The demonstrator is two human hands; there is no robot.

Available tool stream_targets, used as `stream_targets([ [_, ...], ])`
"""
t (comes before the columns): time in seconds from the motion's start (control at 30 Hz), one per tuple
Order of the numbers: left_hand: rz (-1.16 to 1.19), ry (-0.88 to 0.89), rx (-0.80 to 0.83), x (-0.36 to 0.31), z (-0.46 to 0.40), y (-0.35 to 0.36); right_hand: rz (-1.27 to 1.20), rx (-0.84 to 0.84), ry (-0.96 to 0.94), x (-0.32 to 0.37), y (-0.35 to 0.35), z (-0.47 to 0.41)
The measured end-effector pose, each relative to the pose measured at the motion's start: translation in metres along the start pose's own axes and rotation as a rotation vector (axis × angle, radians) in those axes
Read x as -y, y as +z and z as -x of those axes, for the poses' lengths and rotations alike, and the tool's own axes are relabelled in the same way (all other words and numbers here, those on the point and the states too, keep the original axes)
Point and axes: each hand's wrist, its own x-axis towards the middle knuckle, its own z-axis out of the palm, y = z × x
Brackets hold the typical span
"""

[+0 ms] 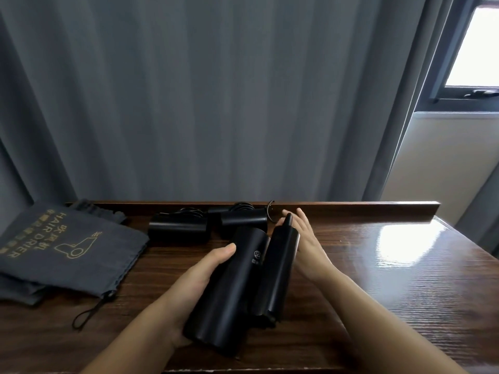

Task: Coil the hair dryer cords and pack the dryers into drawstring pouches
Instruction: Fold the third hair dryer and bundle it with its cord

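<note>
The black hair dryer (pixel 229 287) in hand sits at the centre of the view, lifted just above the wooden table (pixel 391 265), its barrel running from about 7 o'clock up toward 1 o'clock with the folded handle (pixel 280 265) lying alongside on its right. The left hand (pixel 194 282) cradles the barrel from the 9 o'clock side, thumb curled over the top. The right hand (pixel 305 238) lies against the handle's far side with fingers straight and spread, pressing rather than gripping.

Two more dryers rest at 12 o'clock against the table's raised back edge: one on the left (pixel 179 229) and one just right of it (pixel 243 220), each with dark cord loops (pixel 243 206) bunched behind. At 9 o'clock a stack of grey drawstring pouches (pixel 67 252) lies flat, the drawstring loop (pixel 89 314) of the top one trailing toward 7 o'clock.

By my reading, packing has not begun: no dryer is in a pouch, and all the pouches look flat and empty. The two rear cords seem at least gathered, so bagging all three remains.

The held dryer's own cord is hidden behind the body and hands, so whether it is coiled cannot be told. How many pouches are stacked is unclear, and the rear cords blur into dark shapes.
</note>
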Motion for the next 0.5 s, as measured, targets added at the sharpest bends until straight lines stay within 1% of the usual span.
stream_targets([
  [0.07,0.076,0.012,0.012,-0.002,-0.001,-0.002,-0.088,0.043,0.038,0.014,-0.003,0.008],
  [0.13,0.183,0.02,0.062,-0.004,0.001,-0.004,-0.067,0.044,0.02,0.026,-0.002,0.019],
  [0.17,0.229,0.024,0.058,-0.005,0.0,-0.005,-0.055,0.034,0.006,0.035,-0.001,0.026],
  [0.27,0.303,0.103,-0.07,-0.012,-0.009,-0.003,0.094,0.037,-0.052,0.057,0.002,0.043],
  [0.33,0.285,0.143,-0.155,-0.016,-0.014,0.004,0.14,0.017,-0.071,0.072,0.001,0.05],
  [0.4,0.246,0.177,-0.22,-0.013,-0.019,0.009,0.025,0.096,-0.062,0.088,-0.003,0.053],
  [0.47,0.266,0.175,-0.224,-0.011,-0.017,0.012,-0.263,0.251,0.016,0.096,-0.01,0.056],
  [0.5,0.282,0.168,-0.217,-0.01,-0.017,0.011,-0.351,0.307,0.039,0.095,-0.013,0.058],
])
